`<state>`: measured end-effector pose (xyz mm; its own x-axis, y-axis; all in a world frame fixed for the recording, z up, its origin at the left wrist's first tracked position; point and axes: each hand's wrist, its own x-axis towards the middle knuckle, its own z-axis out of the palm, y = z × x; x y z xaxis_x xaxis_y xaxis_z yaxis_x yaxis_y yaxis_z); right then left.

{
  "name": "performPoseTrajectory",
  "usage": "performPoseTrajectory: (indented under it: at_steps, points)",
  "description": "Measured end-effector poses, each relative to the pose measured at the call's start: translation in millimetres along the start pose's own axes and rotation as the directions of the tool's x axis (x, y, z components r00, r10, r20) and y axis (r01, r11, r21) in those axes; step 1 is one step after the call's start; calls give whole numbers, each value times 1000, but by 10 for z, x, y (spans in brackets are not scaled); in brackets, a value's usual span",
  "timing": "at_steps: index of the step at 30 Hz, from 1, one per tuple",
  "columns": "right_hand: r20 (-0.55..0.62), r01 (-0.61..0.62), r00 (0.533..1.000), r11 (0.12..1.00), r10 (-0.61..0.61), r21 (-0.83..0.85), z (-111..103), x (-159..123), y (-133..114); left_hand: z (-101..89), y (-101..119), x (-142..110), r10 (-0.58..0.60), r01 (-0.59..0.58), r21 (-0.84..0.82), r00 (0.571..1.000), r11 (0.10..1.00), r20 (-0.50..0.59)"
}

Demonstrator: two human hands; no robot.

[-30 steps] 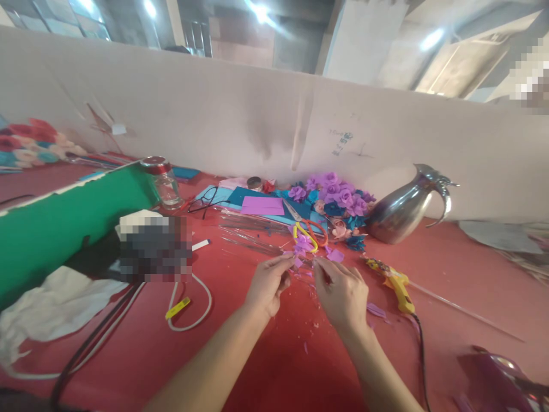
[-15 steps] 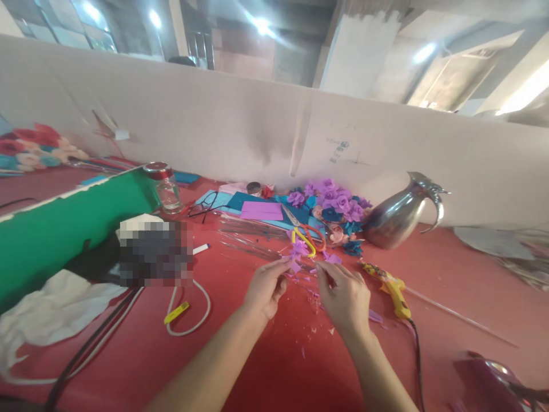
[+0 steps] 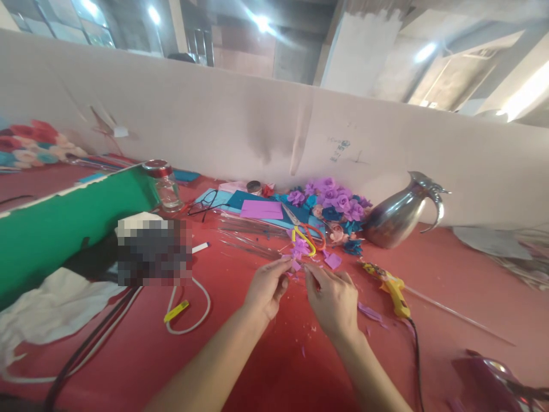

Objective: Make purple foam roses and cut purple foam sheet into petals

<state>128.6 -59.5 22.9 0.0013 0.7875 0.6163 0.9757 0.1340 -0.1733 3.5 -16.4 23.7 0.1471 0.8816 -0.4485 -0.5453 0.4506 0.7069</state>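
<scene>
My left hand [image 3: 269, 286] is closed, its thumb and forefinger pinching a small purple paper piece [image 3: 296, 264]. Close beside it, my right hand [image 3: 332, 294] is pinched too, fingertips near that same piece; what they hold is too small to make out. Just beyond the fingertips lie purple paper petals [image 3: 301, 247] and a square purple scrap [image 3: 333, 260]. Scissors [image 3: 309, 240] with yellow and orange handles rest behind them, blades toward the purple paper sheet [image 3: 261, 210]. Purple slivers [image 3: 369, 312] are scattered by my right wrist.
A yellow glue gun [image 3: 392, 290] lies to the right, its cord running toward me. Paper flowers [image 3: 332, 200] and a metal jug [image 3: 398, 214] stand at the back. Left are a lidded glass jar [image 3: 166, 191], a green panel [image 3: 77, 240], a white cable [image 3: 209, 303] and crumpled cloth [image 3: 60, 306].
My right hand has moved left, closer to my left hand, uncovering more of the purple scrap and slivers. My left hand stays nearly where it was.
</scene>
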Motion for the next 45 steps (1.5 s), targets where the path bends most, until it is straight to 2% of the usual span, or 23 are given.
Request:
performPoseTrajectory:
  at_steps: [13, 24, 30, 38, 45]
  points:
    - [19, -21, 1000, 999, 20, 47, 14, 1, 22, 4, 9, 0, -10, 10, -11, 1000, 1000, 13]
    - [31, 30, 999, 993, -33, 113, 39, -6, 13, -24, -24, 43, -10, 12, -38, 998, 999, 63]
    - [11, 26, 1000, 998, -27, 62, 34, 10, 65, -13, -14, 23, -30, 31, -20, 999, 999, 24]
    - [17, 32, 999, 999, -32, 21, 46, 25, 148, -15, -12, 37, -53, 55, -40, 998, 998, 39]
    - [7, 50, 999, 994, -49, -100, 27, 65, 161, -5, 23, 31, -146, 152, -58, 985, 987, 91]
